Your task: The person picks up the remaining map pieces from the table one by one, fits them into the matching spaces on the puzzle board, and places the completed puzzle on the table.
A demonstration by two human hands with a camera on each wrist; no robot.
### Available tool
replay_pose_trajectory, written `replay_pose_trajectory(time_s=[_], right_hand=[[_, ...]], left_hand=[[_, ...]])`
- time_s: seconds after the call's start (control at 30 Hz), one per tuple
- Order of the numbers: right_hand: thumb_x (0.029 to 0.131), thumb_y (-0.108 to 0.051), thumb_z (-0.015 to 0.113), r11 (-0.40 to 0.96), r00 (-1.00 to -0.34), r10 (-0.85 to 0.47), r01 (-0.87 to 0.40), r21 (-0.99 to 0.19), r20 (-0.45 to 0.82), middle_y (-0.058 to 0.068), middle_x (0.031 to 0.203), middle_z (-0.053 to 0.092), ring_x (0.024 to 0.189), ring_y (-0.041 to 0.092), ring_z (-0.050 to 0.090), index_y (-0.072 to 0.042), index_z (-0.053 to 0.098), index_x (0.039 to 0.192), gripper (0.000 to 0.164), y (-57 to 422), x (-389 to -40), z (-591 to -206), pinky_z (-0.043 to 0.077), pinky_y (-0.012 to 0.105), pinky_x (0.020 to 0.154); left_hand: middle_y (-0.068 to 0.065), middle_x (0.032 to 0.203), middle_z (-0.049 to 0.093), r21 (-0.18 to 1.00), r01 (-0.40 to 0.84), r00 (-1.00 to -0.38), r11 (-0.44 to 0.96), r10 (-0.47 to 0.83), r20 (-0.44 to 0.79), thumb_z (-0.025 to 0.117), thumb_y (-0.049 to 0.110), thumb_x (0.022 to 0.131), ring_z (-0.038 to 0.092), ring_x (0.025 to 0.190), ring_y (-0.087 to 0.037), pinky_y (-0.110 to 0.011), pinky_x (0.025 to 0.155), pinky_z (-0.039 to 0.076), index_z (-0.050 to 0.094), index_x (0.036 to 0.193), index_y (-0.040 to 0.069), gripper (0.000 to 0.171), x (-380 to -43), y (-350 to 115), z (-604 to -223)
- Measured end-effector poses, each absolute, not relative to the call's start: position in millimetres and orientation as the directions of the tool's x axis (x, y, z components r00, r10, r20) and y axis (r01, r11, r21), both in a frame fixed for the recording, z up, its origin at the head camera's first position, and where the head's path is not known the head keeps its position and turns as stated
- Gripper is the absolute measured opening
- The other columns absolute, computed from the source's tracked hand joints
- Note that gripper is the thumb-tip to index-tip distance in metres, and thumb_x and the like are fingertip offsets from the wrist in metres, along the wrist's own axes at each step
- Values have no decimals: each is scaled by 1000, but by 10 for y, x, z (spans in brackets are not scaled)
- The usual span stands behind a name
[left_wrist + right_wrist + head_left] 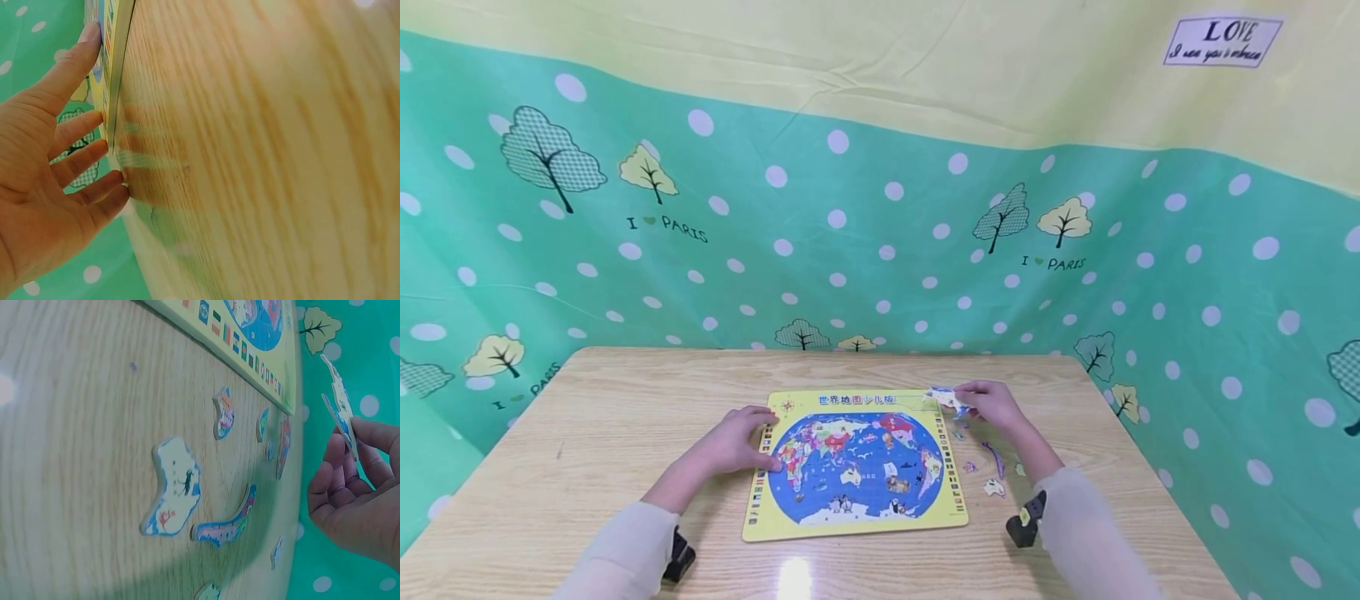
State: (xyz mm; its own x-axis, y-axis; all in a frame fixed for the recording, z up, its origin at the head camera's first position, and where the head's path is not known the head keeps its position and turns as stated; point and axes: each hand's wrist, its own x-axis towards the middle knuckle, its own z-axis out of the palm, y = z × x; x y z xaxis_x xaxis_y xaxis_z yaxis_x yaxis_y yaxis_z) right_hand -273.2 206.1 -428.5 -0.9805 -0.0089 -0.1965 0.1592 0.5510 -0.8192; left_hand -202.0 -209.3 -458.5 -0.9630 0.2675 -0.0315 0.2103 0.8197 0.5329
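A world map puzzle board [767, 527] with a yellow border and a blue oval map lies on the table. My left hand [733, 442] is at its left edge, thumb over the border, other fingers spread along the side and the table in the left wrist view. Above the board's top right corner, my right hand [996, 406] pinches a flat white and blue puzzle piece [342, 409] between thumb and fingers. That piece is raised off the table and seen nearly edge-on in the right wrist view.
Right of the board lie several loose pieces, among them a white Australia-shaped piece [175, 487] and a long curved purple piece [228, 528]. The wooden table [625, 392] backs onto a green dotted curtain [737, 292]. Dark wrist devices sit on both sleeves.
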Motion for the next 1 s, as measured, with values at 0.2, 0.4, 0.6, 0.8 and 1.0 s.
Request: replay_pose_trajectory(time_s=[0.2,0.4,0.6,0.8,1.0], right_hand=[[91,-20,59,550,-981,-12,154,-821,-192,11,101,66,75,19,61,-4,64,113,28,2018,-2746,-4291,53,32,69],[90,-20,59,541,-981,-12,157,-826,-195,10,99,66,76,21,61,-4,64,112,28,1983,-2738,-4284,53,34,70],[90,-21,60,535,-979,-30,155,-831,-202,11,100,66,76,21,62,-4,64,112,28,1947,-2761,-4299,53,33,70],[91,-21,60,526,-978,-36,155,-836,-204,10,97,66,76,22,61,-3,64,112,27,1892,-2778,-4333,53,33,68],[91,-19,60,514,-976,-45,159,-843,-212,10,98,66,74,20,61,-3,64,111,26,1848,-2768,-4344,53,33,66]], left_hand=[[-23,139,44,535,196,-966,822,257,-41,83,47,59,40,126,-46,-61,105,33,55,127,2,86,-2015,-2091,-4589],[-23,139,44,538,202,-964,818,263,-38,83,46,60,39,126,-47,-62,105,32,55,127,2,85,-2015,-2086,-4585],[-24,139,44,538,200,-965,819,261,-38,83,45,59,39,126,-47,-62,105,32,55,127,1,85,-2013,-2088,-4572],[-23,139,44,541,192,-966,819,256,-45,83,45,59,38,127,-47,-62,105,32,54,127,2,85,-2018,-2088,-4572],[-23,139,44,542,199,-965,817,261,-39,83,45,59,39,126,-47,-62,105,33,55,127,2,85,-2020,-2098,-4588]])
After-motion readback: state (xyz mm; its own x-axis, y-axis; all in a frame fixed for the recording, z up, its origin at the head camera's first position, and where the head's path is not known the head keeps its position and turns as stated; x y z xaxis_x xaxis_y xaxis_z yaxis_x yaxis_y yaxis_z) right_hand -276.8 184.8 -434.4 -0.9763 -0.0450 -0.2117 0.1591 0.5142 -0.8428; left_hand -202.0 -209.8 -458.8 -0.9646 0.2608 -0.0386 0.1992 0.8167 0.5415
